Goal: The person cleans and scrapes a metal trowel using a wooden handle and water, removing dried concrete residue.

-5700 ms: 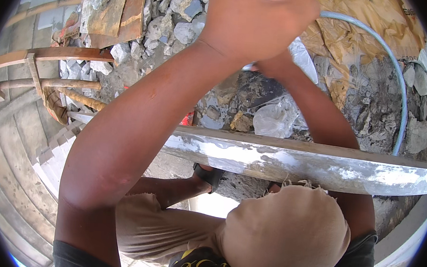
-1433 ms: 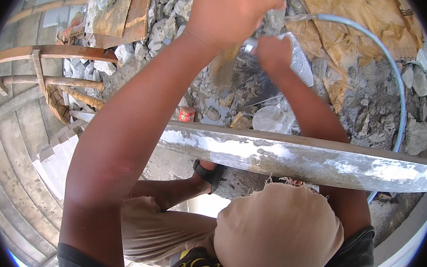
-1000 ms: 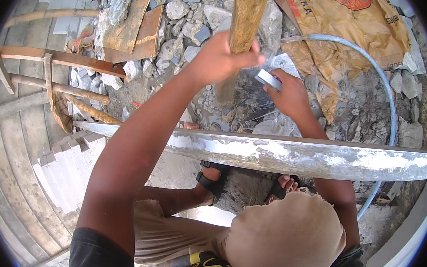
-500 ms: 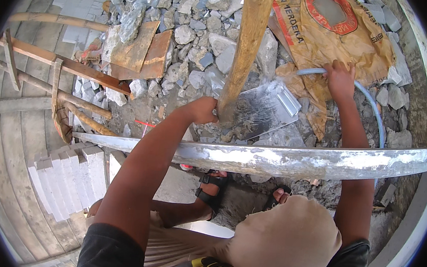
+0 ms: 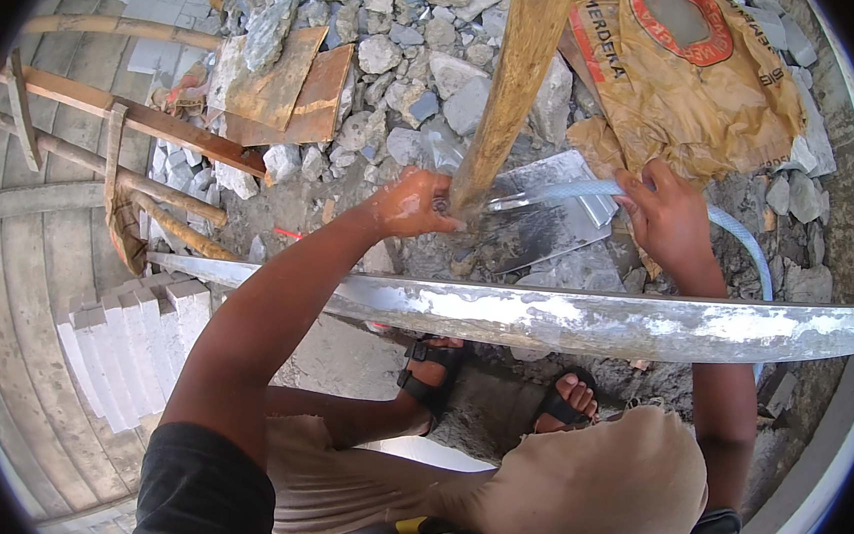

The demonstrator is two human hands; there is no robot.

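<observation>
My right hand (image 5: 670, 218) grips a light blue hose (image 5: 746, 240) close to its end. The hose end points left, and water sprays from it onto my left hand (image 5: 414, 204). That hand is wet, with its fingers curled in beside the foot of a wooden post (image 5: 506, 93). What the left fingers hold, if anything, I cannot make out. Under the spray lies a wet, dark grey flat sheet (image 5: 548, 238) with a pale raised strip on its right side. A long metal straightedge bar (image 5: 583, 320) crosses in front of me, below both hands.
Broken rubble (image 5: 401, 84) covers the ground ahead, with wood boards (image 5: 290, 91) on it. A brown paper sack (image 5: 706, 98) lies at far right. Poles and a reddish beam (image 5: 137, 122) stick out at left. White blocks (image 5: 135, 349) are stacked at near left.
My right hand has brought the hose end nearer, down and left off the sack. Water now hits my left hand, which has turned and lifted slightly beside the post.
</observation>
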